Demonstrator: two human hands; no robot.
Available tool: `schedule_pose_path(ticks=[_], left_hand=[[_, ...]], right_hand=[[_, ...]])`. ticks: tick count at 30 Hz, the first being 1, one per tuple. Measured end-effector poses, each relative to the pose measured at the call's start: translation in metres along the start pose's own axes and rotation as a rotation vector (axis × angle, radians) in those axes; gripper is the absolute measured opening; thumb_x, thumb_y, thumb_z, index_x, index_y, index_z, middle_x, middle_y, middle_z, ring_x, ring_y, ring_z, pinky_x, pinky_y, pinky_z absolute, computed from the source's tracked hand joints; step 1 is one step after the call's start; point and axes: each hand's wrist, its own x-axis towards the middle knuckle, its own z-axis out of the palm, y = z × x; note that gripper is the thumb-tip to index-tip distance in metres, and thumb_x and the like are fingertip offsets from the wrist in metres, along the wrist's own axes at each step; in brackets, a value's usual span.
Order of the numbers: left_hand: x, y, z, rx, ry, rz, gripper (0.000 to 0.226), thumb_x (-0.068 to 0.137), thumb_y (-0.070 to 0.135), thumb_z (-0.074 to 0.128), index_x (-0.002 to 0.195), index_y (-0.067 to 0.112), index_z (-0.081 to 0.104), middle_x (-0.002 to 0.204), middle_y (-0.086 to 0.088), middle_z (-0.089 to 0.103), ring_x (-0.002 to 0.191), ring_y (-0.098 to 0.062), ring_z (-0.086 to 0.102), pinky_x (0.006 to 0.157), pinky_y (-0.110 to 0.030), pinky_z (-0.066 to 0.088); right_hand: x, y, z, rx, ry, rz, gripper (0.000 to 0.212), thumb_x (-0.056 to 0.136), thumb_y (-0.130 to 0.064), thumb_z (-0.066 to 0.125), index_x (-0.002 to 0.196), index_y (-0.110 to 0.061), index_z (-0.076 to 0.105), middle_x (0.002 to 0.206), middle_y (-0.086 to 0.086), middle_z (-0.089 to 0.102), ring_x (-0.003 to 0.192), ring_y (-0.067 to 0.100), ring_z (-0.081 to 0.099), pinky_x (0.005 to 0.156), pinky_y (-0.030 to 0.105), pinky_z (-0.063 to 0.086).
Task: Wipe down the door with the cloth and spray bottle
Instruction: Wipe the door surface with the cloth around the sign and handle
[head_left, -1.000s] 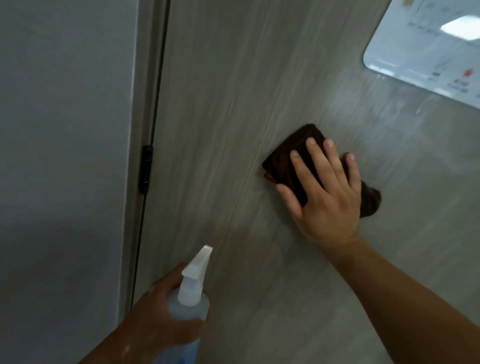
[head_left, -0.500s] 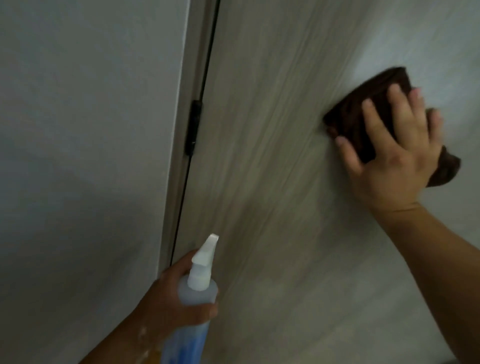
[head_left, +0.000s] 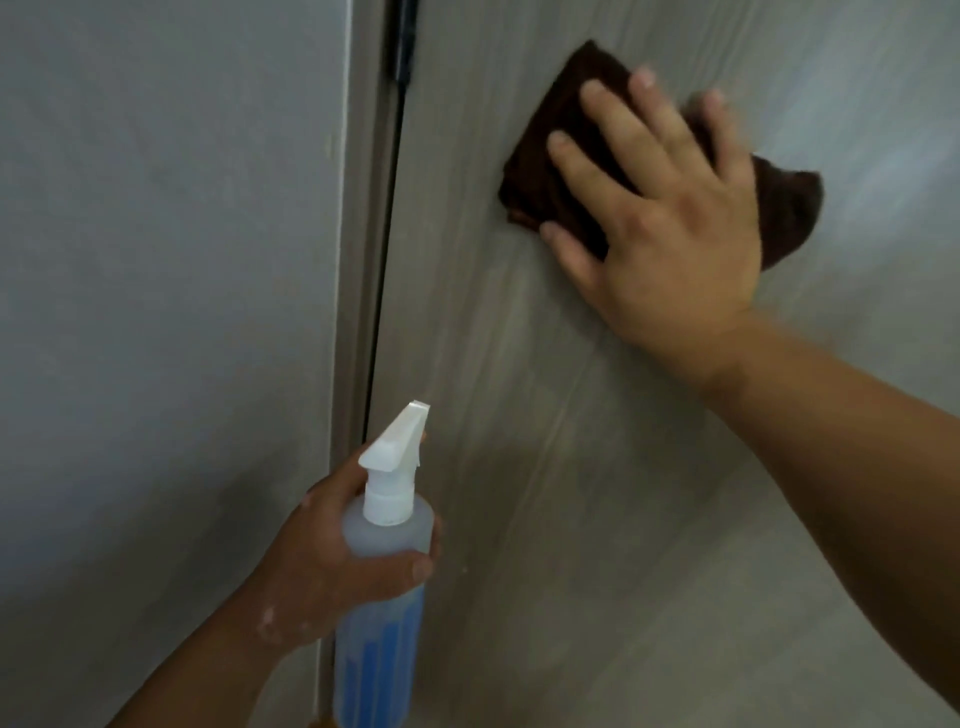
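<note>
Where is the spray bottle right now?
In the head view, the spray bottle sits low and left of centre, gripped by the left hand, near the hinge-side edge of the door, below the cloth.

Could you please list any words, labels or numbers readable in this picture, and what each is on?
None can be read.
The spray bottle has a blue lower part, too blurred to show any lettering.
The door and the cloth show no writing.
</note>
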Motion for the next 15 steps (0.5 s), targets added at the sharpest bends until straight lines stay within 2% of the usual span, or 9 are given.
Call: schedule_pose_path(ticks=[3, 6, 9, 12, 15], left_hand=[[-0.005, -0.038, -0.003, -0.020, -0.015, 0.050, 0.072, 0.047, 0.023, 0.088, 0.111, 0.005, 0.059, 0.085, -0.019, 0.073, 0.076, -0.032, 0.071, 0.065, -0.032, 0.056], [-0.010, -0.080, -0.007, -0.058, 0.006, 0.091, 0.088, 0.041, 0.027, 0.095, 0.117, 0.007, 0.056, 0.086, -0.021, 0.072, 0.073, -0.034, 0.072, 0.061, -0.032, 0.058], [-0.015, -0.120, -0.012, -0.046, 0.002, 0.137, 0.093, 0.041, 0.026, 0.095, 0.123, 0.012, 0.054, 0.086, -0.021, 0.072, 0.072, -0.035, 0.073, 0.061, -0.033, 0.058], [-0.023, -0.159, -0.015, -0.050, -0.010, 0.157, 0.097, 0.038, 0.042, 0.096, 0.122, 0.017, 0.055, 0.086, -0.021, 0.072, 0.072, -0.036, 0.072, 0.062, -0.034, 0.059], [-0.033, -0.196, -0.014, -0.058, 0.009, 0.145, 0.103, 0.035, 0.046, 0.096, 0.123, 0.013, 0.054, 0.085, -0.021, 0.072, 0.071, -0.036, 0.072, 0.060, -0.033, 0.059]], right_hand=[[-0.038, -0.039, 0.021, 0.018, -0.001, -0.027, 0.050, 0.102, -0.047, 0.050, 0.146, -0.023, 0.055, 0.160, 0.005, 0.041, 0.151, 0.028, 0.034, 0.122, 0.056, 0.023], [-0.086, -0.080, 0.044, 0.031, -0.016, -0.055, 0.049, 0.100, -0.045, 0.052, 0.144, -0.024, 0.058, 0.159, 0.004, 0.044, 0.150, 0.028, 0.036, 0.122, 0.056, 0.023], [-0.130, -0.115, 0.065, 0.036, 0.005, -0.060, 0.046, 0.101, -0.044, 0.052, 0.142, -0.024, 0.061, 0.157, 0.002, 0.047, 0.148, 0.026, 0.038, 0.122, 0.055, 0.024], [-0.167, -0.142, 0.082, 0.037, 0.032, -0.049, 0.044, 0.102, -0.043, 0.052, 0.141, -0.024, 0.062, 0.156, 0.002, 0.048, 0.148, 0.026, 0.040, 0.121, 0.055, 0.025], [-0.204, -0.169, 0.095, 0.034, 0.035, -0.051, 0.043, 0.102, -0.042, 0.052, 0.140, -0.024, 0.062, 0.155, 0.003, 0.049, 0.147, 0.027, 0.040, 0.121, 0.055, 0.025]])
